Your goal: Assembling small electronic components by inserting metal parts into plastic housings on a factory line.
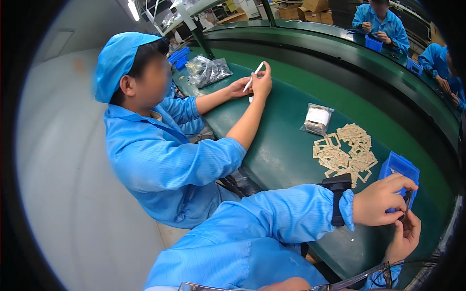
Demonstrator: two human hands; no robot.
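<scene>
My left hand (381,201), with a black band round its sleeve cuff, reaches over the near side of a blue bin (410,170) at the right. Its fingers are closed on a small, thin dark piece (408,198). Just below, my right hand (406,237) pinches the lower end of that same piece between thumb and fingers. The kind of piece is too small and covered to make out. Left of the bin lies a loose pile of beige, frame-shaped flat parts (347,154); a few pale bits show inside the bin.
A clear bag with a white label (318,119) lies beyond the pile on the green table (276,150). To my left a co-worker (160,140) holds a white pen-like stick (253,76). Bagged dark parts (214,72) lie farther back. Two other people sit across the green belt (335,80).
</scene>
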